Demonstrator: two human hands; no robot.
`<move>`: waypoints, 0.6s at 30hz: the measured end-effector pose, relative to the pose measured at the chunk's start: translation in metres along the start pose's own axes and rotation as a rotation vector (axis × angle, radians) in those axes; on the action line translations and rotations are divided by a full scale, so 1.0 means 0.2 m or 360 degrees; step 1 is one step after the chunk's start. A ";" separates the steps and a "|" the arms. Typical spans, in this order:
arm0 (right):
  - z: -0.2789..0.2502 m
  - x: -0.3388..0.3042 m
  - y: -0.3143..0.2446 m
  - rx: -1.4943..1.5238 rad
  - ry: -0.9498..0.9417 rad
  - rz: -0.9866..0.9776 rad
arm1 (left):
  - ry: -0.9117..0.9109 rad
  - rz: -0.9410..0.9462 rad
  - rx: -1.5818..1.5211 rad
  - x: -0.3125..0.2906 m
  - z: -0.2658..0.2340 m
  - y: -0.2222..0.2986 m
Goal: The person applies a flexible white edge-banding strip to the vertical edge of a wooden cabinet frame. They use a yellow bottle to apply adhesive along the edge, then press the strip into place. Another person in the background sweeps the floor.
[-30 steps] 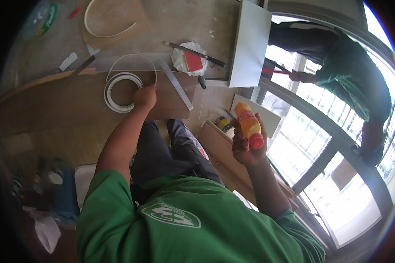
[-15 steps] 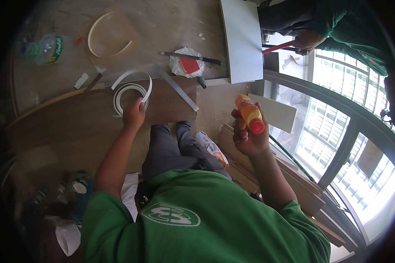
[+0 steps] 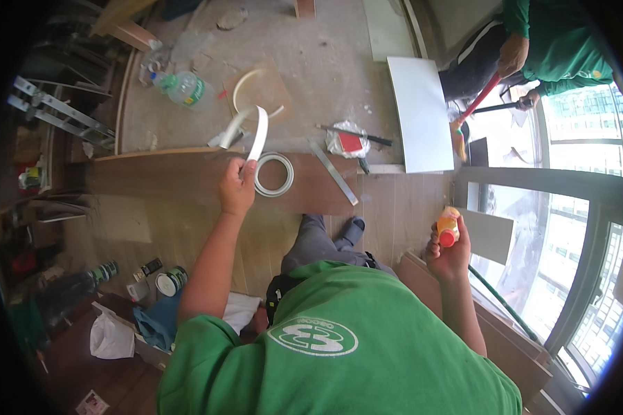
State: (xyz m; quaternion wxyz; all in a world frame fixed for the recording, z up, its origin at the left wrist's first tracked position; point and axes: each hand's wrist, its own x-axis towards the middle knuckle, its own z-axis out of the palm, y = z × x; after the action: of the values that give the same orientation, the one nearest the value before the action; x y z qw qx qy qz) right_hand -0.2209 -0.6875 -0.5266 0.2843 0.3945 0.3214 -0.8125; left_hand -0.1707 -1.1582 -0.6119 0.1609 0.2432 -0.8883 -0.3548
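Observation:
My left hand (image 3: pixel 237 185) pinches a white edge-banding strip (image 3: pixel 259 135), which curls up and over above my fingers. Just right of that hand, a coil of the same white banding (image 3: pixel 274 194) lies on a long brown board (image 3: pixel 159 173). Whether strip and coil are joined, I cannot tell. Over on the right, my right hand (image 3: pixel 452 257) is closed around a small bottle (image 3: pixel 449 223) with orange-yellow contents and a red cap, tilted with its cap toward me. A flat metal strip (image 3: pixel 333 173) lies on the board, right of the coil.
Another curved strip (image 3: pixel 237 90) and a clear plastic bottle (image 3: pixel 185 90) lie beyond the board. A red item on crumpled white wrapping (image 3: pixel 351 142) sits near a white panel (image 3: pixel 422 114). At far right, a co-worker (image 3: pixel 557 48) holds a red-handled tool (image 3: pixel 483 95) beside the windows.
My left hand has raised the strip off the coil, which stays on the board. My right hand still grips the bottle. The view has shifted, showing more of the co-worker, who has moved the red-handled tool.

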 end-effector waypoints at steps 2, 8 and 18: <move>-0.07 -0.08 -0.05 0.0013 -0.0035 -0.0070 | 0.0067 -0.0012 -0.0136 -0.04 -0.04 0.13; -0.22 -0.22 -0.15 0.0160 -0.0213 -0.0171 | -0.0011 -0.0196 -0.1114 -0.18 -0.15 0.60; -0.34 -0.43 -0.16 0.0282 -0.0266 -0.0297 | -0.0227 0.0122 -0.1466 -0.37 -0.19 1.02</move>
State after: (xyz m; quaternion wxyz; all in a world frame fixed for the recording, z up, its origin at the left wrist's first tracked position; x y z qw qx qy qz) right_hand -0.1676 -0.5975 -0.4785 0.1972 0.3175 0.2589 -0.8907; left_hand -0.1567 -1.0104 -0.4483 0.2036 0.0885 -0.6556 -0.7217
